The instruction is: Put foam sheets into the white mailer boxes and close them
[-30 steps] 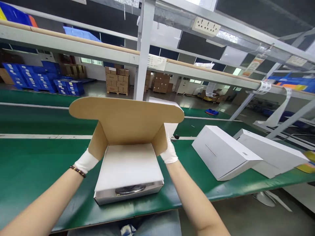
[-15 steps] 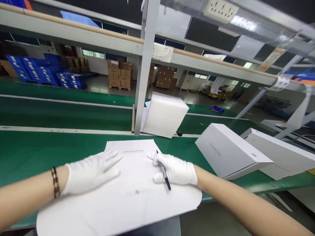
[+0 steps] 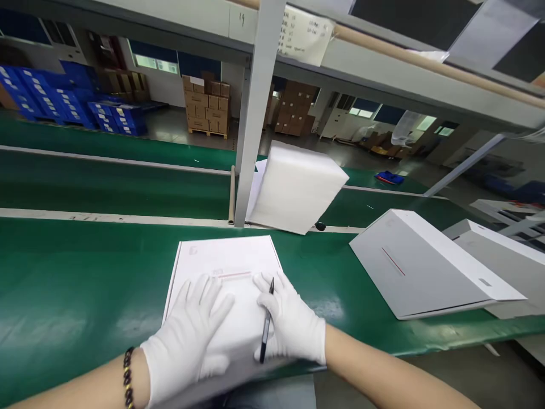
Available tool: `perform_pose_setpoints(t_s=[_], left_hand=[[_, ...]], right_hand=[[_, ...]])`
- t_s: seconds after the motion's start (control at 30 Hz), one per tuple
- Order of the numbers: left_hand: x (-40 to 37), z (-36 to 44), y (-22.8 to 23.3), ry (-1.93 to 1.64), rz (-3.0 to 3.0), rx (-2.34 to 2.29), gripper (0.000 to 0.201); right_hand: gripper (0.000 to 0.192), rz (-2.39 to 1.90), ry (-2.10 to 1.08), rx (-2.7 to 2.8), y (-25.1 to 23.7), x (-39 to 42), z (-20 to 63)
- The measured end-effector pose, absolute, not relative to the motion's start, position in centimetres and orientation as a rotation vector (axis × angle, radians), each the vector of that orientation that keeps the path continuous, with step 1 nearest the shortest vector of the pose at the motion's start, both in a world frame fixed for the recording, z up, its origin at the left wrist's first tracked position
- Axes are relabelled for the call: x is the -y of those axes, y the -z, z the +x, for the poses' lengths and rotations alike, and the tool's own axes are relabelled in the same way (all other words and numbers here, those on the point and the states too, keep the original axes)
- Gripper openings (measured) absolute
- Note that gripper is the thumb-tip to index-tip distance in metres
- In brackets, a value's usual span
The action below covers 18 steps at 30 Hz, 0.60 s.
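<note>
I press my gloved left hand (image 3: 187,338) flat, fingers spread, on the closed white cardboard box (image 3: 225,284); my gloved right hand (image 3: 293,326) grips a black pen (image 3: 267,328). Closing appears done; marking next would need the box steadied.

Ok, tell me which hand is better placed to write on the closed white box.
Right, probably. The right hand already carries the pen over the box; the left hand lies flat on the lid, steadying it.

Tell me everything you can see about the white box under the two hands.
The white box is flat, closed and looks like cardboard, with a thin red line and faint print on its lid. It lies on the green table near the front edge. The gloved left hand presses flat on it; the right hand, holding a black pen, rests there too.
</note>
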State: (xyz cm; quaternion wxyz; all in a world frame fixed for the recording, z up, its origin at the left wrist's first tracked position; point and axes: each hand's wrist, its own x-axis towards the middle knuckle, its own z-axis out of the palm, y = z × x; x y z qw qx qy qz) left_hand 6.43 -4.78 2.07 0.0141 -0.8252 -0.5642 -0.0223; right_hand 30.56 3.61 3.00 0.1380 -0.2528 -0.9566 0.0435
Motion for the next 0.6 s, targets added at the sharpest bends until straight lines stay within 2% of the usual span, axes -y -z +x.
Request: perform_pose_setpoints(t_s=[0.13,0.3,0.4,0.5,0.57,0.6], left_hand=[[-0.7,6.1,-3.0,0.092,-2.519,1.758,0.076],[-5.2,5.7,-4.6,0.041,-2.452,1.743,0.073],[-4.3,5.3,-4.9,0.105,-2.449,1.689,0.07],[-1.4,3.9,-4.1,0.389,-2.282,1.909,0.086],[0.6,2.7,-3.3,0.77,-2.01,2.275,0.104],[1.5,2.2,-2.9,1.005,-1.858,2.48,0.107]], right_hand=[[0.073,-0.905,0.014,2.789,-3.2,-7.8,28.3],[0.075,-1.053,0.066,2.739,-3.9,-11.0,25.9],[0.076,-1.029,-0.065,2.663,-3.9,-10.8,26.7],[0.064,-1.102,-0.234,2.352,-2.6,-9.1,29.0],[0.057,-1.209,-0.382,1.97,-1.2,-7.5,30.5],[0.055,-1.258,-0.518,1.771,-0.5,-6.6,31.0]])
